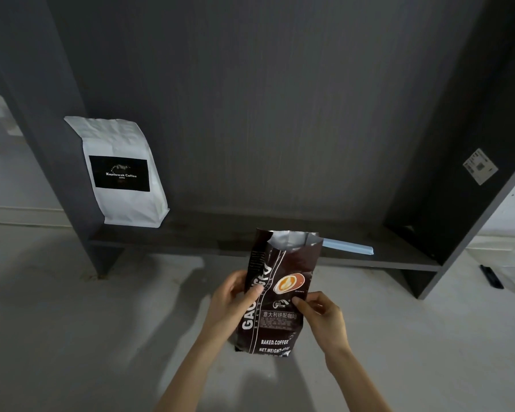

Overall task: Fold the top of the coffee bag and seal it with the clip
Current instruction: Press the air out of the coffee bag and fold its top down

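Both hands hold the dark coffee bag (275, 295) upright over the floor: my left hand (231, 301) clamped on its left edge, my right hand (323, 318) pinching its right edge. Its top is open, showing foil. Behind it, the pale blue clip (348, 246) lies on the shelf (208, 233), well apart from a white coffee bag (122, 173).

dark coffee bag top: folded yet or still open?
Open, unfolded. The dark coffee bag stands upright between the left hand and right hand, its silver lining showing at the mouth. The clip lies on the shelf.
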`<move>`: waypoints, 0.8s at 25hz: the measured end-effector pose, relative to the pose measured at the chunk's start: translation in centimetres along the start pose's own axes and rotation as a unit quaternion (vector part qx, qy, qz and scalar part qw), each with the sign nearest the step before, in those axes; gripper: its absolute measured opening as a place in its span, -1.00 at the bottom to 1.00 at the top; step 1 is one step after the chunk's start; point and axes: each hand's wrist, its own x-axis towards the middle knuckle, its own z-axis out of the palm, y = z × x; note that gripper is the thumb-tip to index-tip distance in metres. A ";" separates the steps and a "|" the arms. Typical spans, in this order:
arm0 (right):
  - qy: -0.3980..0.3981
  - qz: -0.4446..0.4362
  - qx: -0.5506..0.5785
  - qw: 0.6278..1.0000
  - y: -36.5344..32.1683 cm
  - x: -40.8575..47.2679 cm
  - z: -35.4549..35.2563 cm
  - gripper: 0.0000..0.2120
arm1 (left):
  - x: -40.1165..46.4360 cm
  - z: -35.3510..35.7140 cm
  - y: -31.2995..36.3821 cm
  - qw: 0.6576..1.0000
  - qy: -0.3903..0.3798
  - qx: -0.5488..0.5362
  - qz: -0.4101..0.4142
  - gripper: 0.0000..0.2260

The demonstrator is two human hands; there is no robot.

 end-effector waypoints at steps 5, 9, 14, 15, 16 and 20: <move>-0.030 -0.022 0.007 0.999 -0.7 -0.2 -0.2 -0.95 | 0.4 0.2 0.7 1.000 0.005 -0.022 0.000 -0.92; -0.057 -0.084 0.086 0.991 -3.9 -0.6 -0.3 -0.85 | 0.0 -0.1 0.8 1.000 0.013 -0.017 -0.004 -0.96; -0.050 -0.088 0.097 0.990 -5.4 -0.3 -0.1 -0.95 | -0.1 -0.3 1.2 1.000 -0.004 -0.027 -0.006 -0.88; -0.049 -0.088 0.100 0.990 -5.4 -0.4 0.0 -0.95 | -0.2 -0.3 1.2 0.999 -0.012 -0.032 0.000 -0.85; -0.045 -0.088 0.105 0.990 -5.4 -0.4 0.0 -0.93 | -0.3 -0.2 1.4 0.999 -0.017 -0.038 0.005 -0.83; -0.041 -0.087 0.114 0.989 -5.4 -0.5 -0.1 -0.92 | -0.5 0.2 1.7 0.998 -0.011 -0.056 0.013 -0.81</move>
